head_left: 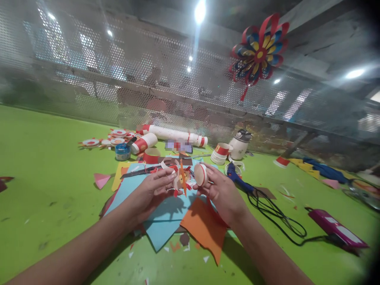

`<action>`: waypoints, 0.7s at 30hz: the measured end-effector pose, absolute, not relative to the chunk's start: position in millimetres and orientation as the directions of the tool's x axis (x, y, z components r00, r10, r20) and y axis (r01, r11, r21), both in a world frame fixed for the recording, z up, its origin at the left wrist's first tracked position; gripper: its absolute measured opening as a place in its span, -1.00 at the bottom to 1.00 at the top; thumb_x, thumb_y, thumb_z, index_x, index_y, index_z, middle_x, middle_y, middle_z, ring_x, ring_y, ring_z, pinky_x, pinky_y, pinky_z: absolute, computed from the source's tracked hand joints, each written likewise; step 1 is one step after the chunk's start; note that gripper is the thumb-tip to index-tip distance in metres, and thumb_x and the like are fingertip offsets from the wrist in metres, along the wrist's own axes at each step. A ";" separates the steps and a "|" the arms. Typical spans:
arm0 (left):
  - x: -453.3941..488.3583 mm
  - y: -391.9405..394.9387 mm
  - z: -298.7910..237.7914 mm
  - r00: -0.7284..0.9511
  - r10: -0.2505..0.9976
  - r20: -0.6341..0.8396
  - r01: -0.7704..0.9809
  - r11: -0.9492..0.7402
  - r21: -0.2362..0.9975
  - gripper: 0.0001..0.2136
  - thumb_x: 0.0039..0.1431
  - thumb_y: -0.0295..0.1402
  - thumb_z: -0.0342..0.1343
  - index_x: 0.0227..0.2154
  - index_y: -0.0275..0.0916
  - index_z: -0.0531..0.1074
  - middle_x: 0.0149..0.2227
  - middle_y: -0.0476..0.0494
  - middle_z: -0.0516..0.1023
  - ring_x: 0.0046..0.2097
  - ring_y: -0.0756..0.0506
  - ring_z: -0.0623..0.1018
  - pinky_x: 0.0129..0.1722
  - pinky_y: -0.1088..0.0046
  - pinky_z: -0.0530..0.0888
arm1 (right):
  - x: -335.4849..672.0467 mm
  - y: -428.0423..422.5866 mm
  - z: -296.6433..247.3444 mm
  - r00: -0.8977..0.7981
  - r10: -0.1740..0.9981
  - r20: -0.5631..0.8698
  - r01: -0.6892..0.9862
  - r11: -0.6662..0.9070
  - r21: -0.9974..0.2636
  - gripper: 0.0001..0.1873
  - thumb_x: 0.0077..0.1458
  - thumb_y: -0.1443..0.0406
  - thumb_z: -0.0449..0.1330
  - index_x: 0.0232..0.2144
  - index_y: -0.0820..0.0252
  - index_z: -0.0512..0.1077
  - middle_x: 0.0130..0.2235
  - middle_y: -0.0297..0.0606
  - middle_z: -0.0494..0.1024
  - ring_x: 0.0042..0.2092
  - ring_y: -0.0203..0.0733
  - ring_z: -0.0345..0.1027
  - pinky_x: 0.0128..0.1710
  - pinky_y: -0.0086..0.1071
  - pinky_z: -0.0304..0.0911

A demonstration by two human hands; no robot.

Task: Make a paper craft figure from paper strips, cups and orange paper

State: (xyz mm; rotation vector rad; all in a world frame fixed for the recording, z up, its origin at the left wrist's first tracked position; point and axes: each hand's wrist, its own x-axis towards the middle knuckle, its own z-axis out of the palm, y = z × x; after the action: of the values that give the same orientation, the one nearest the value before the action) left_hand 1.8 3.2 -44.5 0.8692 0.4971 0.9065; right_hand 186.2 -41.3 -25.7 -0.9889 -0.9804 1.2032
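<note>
My left hand (pixel 150 192) is closed round a small paper craft figure (pixel 178 179) with red and white parts and a pointed orange paper strip (pixel 183 177) across it. Just to the right, the fingers of my right hand (pixel 224 194) grip a short, cup-like paper piece (pixel 201 175), white with a red edge, its round end turned towards the figure. A small gap separates the two pieces. Beneath both hands lie light blue paper sheets (pixel 162 231) and a torn-edged orange sheet (pixel 204 229). Beyond my left hand rests a black cutter-like tool (pixel 136 172).
A blue glue gun (pixel 240 179) with a looped black cable lies right, near a magenta power strip (pixel 337 227). Behind stand a blue-lidded jar (pixel 122 151), paper cups (pixel 221 152), a long paper tube (pixel 175 133) and a penguin-like container (pixel 240 144). Paper scraps litter the green table (pixel 53 190).
</note>
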 end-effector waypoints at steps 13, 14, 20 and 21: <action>1.4 6.7 -50.2 0.553 0.833 -0.005 -0.501 0.337 0.797 -0.90 0.07 -0.46 0.17 -0.31 -0.28 0.46 -0.33 -0.10 0.51 -0.37 0.02 0.51 -0.31 0.50 0.52 | 185.7 -41.4 -26.2 0.014 0.997 0.072 -0.299 0.073 -0.952 -0.72 0.16 0.18 0.12 -0.15 0.20 0.44 -0.41 -0.31 0.46 -0.38 -0.26 0.38 -0.43 -0.42 0.29; 2.2 7.0 -50.6 0.548 0.836 -0.013 -0.504 0.343 0.793 -0.91 0.07 -0.46 0.16 -0.32 -0.29 0.47 -0.33 -0.10 0.52 -0.37 0.01 0.51 -0.30 0.47 0.53 | 185.5 -41.4 -26.9 0.015 0.997 0.079 -0.294 0.080 -0.952 -0.72 0.16 0.18 0.12 -0.14 0.20 0.43 -0.40 -0.30 0.46 -0.38 -0.27 0.38 -0.43 -0.42 0.28; 8.1 6.0 -48.1 0.536 0.842 -0.062 -0.482 0.366 0.796 -0.85 0.14 -0.40 0.09 -0.28 -0.35 0.48 -0.24 -0.25 0.56 -0.25 -0.09 0.55 -0.23 0.32 0.56 | 183.6 -39.3 -32.3 0.022 0.998 0.066 -0.263 0.070 -0.962 -0.68 0.13 0.18 0.15 -0.09 0.19 0.39 -0.27 -0.22 0.52 -0.36 -0.25 0.38 -0.40 -0.36 0.30; 8.6 5.7 -47.5 0.542 0.838 -0.059 -0.471 0.360 0.805 -0.84 0.14 -0.38 0.10 -0.26 -0.34 0.48 -0.24 -0.25 0.56 -0.26 -0.09 0.55 -0.24 0.32 0.56 | 182.7 -39.0 -32.4 0.021 0.998 0.059 -0.259 0.062 -0.964 -0.68 0.12 0.18 0.16 -0.10 0.19 0.39 -0.29 -0.23 0.52 -0.38 -0.25 0.38 -0.40 -0.36 0.30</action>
State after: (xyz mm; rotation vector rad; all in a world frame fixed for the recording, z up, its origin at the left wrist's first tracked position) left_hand 8.6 5.7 -47.5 0.8280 0.5148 0.8929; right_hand 182.7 -39.0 -32.4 -0.9775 -1.0337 1.2679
